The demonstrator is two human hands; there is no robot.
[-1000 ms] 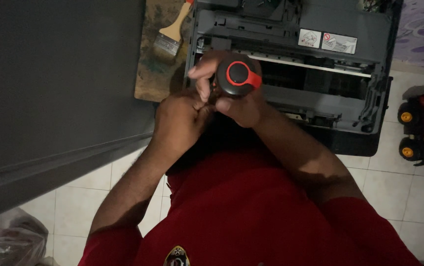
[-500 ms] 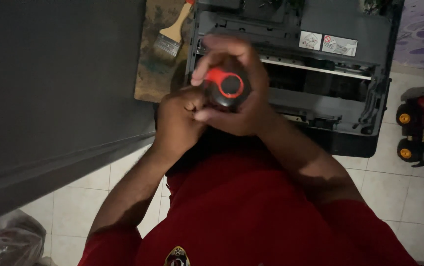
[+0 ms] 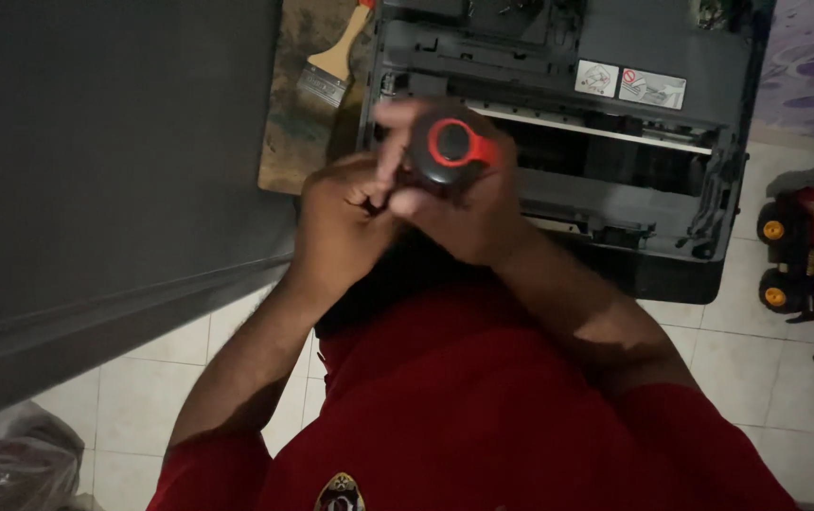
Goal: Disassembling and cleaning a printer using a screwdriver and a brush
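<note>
The right hand (image 3: pixel 468 203) closes around a screwdriver handle (image 3: pixel 450 147), black with a red cap, held upright over the open grey printer (image 3: pixel 615 142), probably to press down. The left hand (image 3: pixel 341 222) is curled shut beside it, touching. 2 rectangular white-and-red labels (image 3: pixel 629 85) sit on the printer's top. A paintbrush (image 3: pixel 331 66) lies just left.

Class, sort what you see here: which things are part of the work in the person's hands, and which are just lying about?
In use:
screwdriver, held in the right hand
left hand, beside it
opened printer

Lying about:
paintbrush on a board
toy truck
plastic bag
</note>
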